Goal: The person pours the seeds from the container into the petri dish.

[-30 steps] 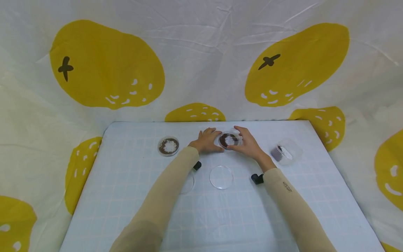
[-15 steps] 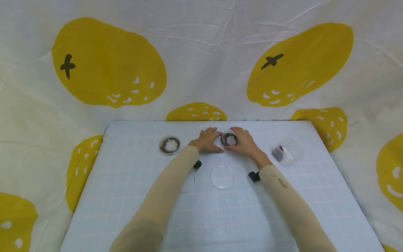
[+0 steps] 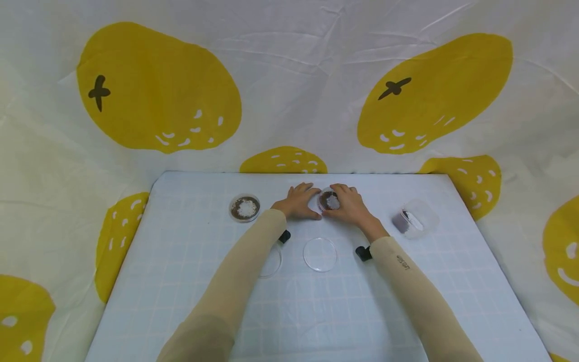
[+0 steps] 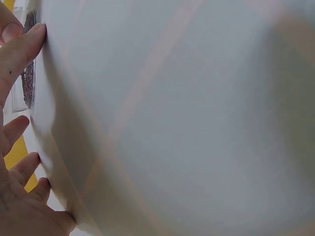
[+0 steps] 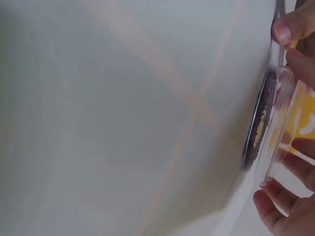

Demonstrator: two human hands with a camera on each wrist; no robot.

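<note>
A petri dish (image 3: 323, 202) of dark grains with a white patch stands near the table's back edge. My left hand (image 3: 298, 202) rests on its left side, thumb and index finger curved about its rim, the other fingertips spread on the cloth. My right hand (image 3: 352, 205) grips a clear, shallow round plastic dish (image 5: 273, 142) by its edge. This clear dish lies just over the grains, a little tilted in the right wrist view. In the left wrist view, the grain-filled dish is mostly behind my thumb (image 4: 22, 55).
A second filled petri dish (image 3: 244, 208) stands to the left. Two clear round lids (image 3: 304, 257) lie in front, one partly behind the left sleeve. At right is a clear plastic tub (image 3: 421, 219) with dark and white contents. A patterned curtain (image 3: 289, 90) hangs behind the table.
My right hand has moved slightly left, bringing the clear round dish closer over the filled dish. My left hand has stayed where it was.
</note>
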